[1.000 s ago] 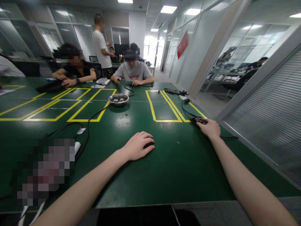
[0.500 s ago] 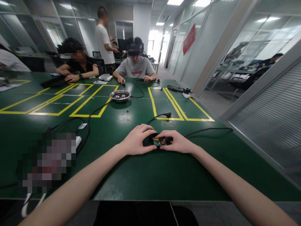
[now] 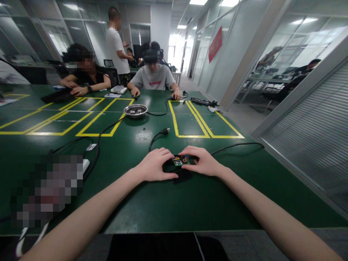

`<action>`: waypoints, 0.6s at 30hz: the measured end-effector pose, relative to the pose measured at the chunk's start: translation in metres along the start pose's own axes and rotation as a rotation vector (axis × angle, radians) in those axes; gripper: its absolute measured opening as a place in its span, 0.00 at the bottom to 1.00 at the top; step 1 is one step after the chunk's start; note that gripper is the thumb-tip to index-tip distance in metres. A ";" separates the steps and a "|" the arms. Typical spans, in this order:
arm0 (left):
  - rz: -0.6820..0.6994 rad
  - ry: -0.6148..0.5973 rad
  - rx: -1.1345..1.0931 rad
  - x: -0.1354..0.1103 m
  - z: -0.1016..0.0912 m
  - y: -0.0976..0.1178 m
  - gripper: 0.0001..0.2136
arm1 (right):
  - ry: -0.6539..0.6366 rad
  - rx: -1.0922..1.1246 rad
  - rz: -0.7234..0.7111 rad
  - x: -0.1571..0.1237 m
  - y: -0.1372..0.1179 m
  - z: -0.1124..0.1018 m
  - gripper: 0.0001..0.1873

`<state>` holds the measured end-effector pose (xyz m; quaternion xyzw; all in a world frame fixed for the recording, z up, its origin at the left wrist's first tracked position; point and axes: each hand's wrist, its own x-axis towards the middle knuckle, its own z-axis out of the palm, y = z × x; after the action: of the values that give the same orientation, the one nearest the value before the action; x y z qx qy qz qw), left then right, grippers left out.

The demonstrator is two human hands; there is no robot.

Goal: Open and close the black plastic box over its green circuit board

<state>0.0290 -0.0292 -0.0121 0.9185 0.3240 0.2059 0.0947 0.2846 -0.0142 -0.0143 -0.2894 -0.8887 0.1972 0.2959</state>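
Observation:
Both my hands meet at the middle of the green table (image 3: pixel 168 206). Between them sits a small black device with a green circuit board (image 3: pixel 181 160) showing inside it. My left hand (image 3: pixel 153 165) curls around its left side, thumb against a flat black cover piece (image 3: pixel 181 176) lying just in front. My right hand (image 3: pixel 202 161) grips the device's right side with bent fingers. A black cable (image 3: pixel 239 146) runs from the device to the right, and its plug end (image 3: pixel 164 132) lies a little beyond my hands.
A metal bowl (image 3: pixel 135 110) with small parts stands farther back, among yellow tape rectangles (image 3: pixel 190 123). Black cords and a white power strip (image 3: pixel 85 165) lie at left. Two seated people work at the far side; another stands behind. A glass wall runs along the right.
My right hand brought the black device in from the far right to the table's middle, and both hands closed on it. The cable followed, its plug sliding left. The black cover now lies separate.

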 end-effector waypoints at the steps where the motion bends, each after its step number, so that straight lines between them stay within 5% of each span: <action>1: -0.002 -0.006 0.018 0.000 0.000 0.000 0.25 | 0.025 -0.046 0.011 0.000 0.003 -0.002 0.18; 9: -0.054 -0.024 0.046 -0.002 -0.003 -0.010 0.36 | -0.004 -0.339 0.205 -0.001 0.022 -0.010 0.21; 18: -0.051 -0.025 -0.023 -0.003 0.000 -0.020 0.29 | -0.073 -0.183 0.080 -0.001 0.013 0.000 0.03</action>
<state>0.0157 -0.0161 -0.0194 0.9113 0.3436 0.1956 0.1145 0.2899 -0.0049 -0.0215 -0.3431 -0.9009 0.1373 0.2277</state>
